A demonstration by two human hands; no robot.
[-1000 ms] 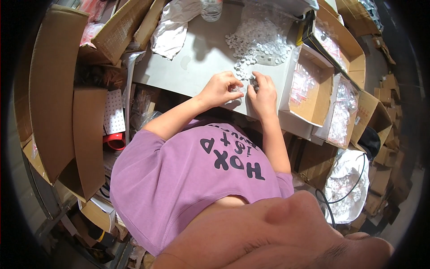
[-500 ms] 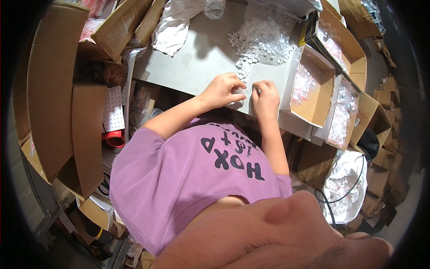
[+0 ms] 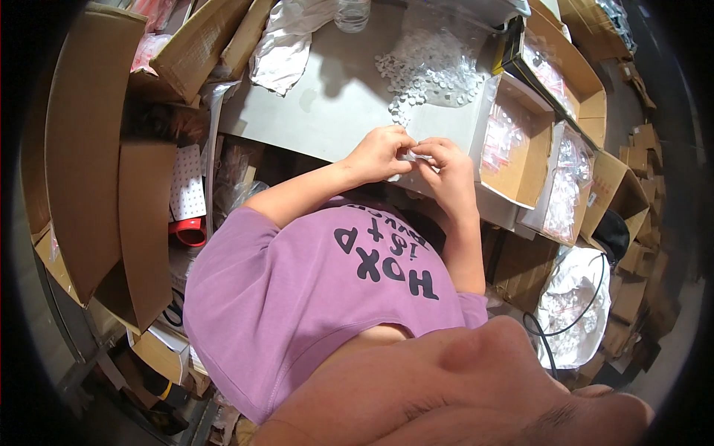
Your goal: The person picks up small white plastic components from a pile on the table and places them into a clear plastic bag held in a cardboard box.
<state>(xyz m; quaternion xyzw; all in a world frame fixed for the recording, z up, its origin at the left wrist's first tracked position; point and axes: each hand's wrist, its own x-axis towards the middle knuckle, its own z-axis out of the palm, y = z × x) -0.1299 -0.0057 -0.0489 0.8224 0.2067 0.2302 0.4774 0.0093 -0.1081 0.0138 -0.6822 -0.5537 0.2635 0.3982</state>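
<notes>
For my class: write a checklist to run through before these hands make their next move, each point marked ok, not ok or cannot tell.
1. Both hands visible: ok; left hand and right hand meet at the table's near edge.
2. Small pale item held at the fingertips: ok.
3. That item's exact kind and condition: cannot tell; fingers cover most of it.
4. Loose white pieces neatly gathered: not ok; they spread from a heap toward the hands.
5. Cardboard box right of the hands open: ok.
</notes>
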